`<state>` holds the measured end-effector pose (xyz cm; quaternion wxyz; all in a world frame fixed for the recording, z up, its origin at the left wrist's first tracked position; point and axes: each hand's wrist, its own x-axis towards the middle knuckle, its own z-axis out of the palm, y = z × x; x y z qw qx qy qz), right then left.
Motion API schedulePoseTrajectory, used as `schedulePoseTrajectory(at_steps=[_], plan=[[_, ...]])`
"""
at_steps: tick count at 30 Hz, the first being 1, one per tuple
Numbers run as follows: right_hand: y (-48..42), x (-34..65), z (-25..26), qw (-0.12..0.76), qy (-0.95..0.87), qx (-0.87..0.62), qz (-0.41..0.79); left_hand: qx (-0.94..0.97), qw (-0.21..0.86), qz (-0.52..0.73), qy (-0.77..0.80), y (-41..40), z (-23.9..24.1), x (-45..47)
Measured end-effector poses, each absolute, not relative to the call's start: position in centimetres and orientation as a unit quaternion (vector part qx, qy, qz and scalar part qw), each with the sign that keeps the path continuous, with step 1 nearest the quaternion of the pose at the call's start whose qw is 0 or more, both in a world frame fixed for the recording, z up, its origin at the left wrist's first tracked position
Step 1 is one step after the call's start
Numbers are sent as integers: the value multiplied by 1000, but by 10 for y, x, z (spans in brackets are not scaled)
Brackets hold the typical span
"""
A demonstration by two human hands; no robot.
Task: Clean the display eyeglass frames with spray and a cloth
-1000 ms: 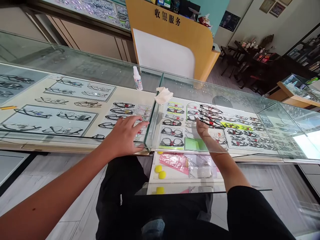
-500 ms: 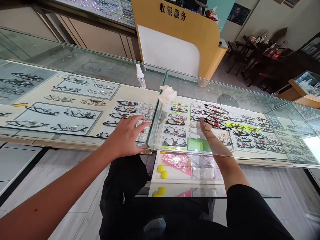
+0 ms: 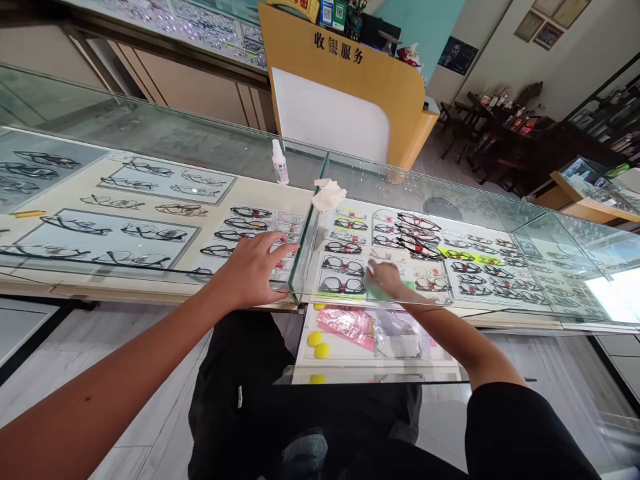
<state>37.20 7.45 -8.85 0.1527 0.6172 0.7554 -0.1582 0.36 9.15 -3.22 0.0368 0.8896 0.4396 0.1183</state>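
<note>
My left hand (image 3: 257,270) rests on the glass countertop beside the upright glass divider (image 3: 303,260), its fingers spread and holding nothing visible. Beneath it, rows of eyeglasses (image 3: 250,212) show through the glass. My right hand (image 3: 386,277) is inside the right-hand display case, over a green card (image 3: 377,292); motion smears its fingers, so what they hold, if anything, does not show. Black-framed glasses (image 3: 343,267) lie just left of this hand. Beyond it sits a cluster of dark glasses with red tags (image 3: 419,248).
A white spray bottle (image 3: 280,165) and a crumpled cloth (image 3: 329,195) sit on the glass near the divider. Below the case, an open drawer (image 3: 375,371) contains plastic packets (image 3: 397,335) and yellow round pieces (image 3: 321,350). A wooden cashier counter (image 3: 345,50) stands beyond.
My right hand has moved left and toward me, away from the red-tagged cluster to above the green card. My left hand keeps its place on the glass. The camera view has tilted up slightly.
</note>
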Motion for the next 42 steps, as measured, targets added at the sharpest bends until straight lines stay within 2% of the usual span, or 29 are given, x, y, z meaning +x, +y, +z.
schedulePoseTrajectory(at_steps=[7, 12, 15, 17, 22, 24, 29, 35, 42], plan=[[10, 325, -94, 167, 868, 442, -150, 891, 21, 121, 437, 92, -35, 4], [-15, 309, -57, 166, 918, 344, -104, 894, 13, 127, 429, 91, -35, 4], [-16, 312, -10, 124, 911, 378, -104, 895, 12, 127, 428, 91, -35, 4], [-4, 325, 25, 94, 882, 452, -98, 894, 9, 122, 430, 91, -35, 5], [68, 394, 83, 22, 746, 661, 73, 894, 8, 110, 435, 90, -33, 7], [98, 428, 86, 23, 691, 716, 99, 895, 8, 109, 433, 90, -33, 6], [142, 485, 65, 55, 638, 764, 78, 895, 10, 116, 431, 92, -35, 5], [159, 489, 45, 57, 623, 777, 64, 895, 15, 119, 429, 91, -34, 5], [162, 481, 48, 42, 610, 788, 75, 894, 12, 114, 432, 90, -34, 6]])
